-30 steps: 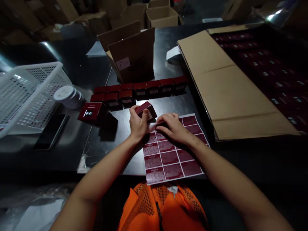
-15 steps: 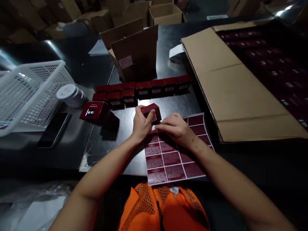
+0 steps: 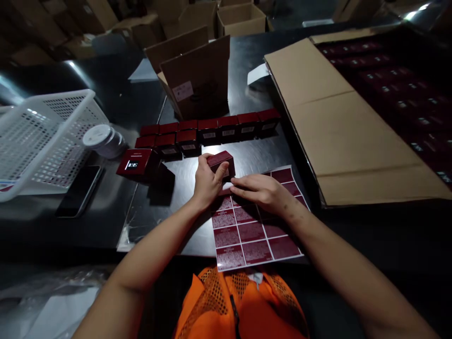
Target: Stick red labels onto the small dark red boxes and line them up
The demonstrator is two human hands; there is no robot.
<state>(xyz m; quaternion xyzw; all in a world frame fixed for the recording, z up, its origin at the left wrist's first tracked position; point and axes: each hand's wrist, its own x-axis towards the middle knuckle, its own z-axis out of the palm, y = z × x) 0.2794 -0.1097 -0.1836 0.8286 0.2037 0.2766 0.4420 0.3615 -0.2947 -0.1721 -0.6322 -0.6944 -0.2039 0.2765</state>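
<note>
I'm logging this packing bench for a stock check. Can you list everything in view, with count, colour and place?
small box: one, dark red, held over the table just above the label sheet
label sheet: one, dark red labels on white backing, near table edge
row of small boxes: about ten, dark red, two rows mid-table
larger box: one, dark red with white print, left of the rows
open carton: one, brown, behind the rows
big carton: one, brown flap open, dark red boxes inside, right
basket: one, white, left
tape rolls: stack, whitish, beside basket
phone: one, black, below basket
vest: orange, bottom
left hand: grips the small box
right hand: fingers on the label sheet
</note>
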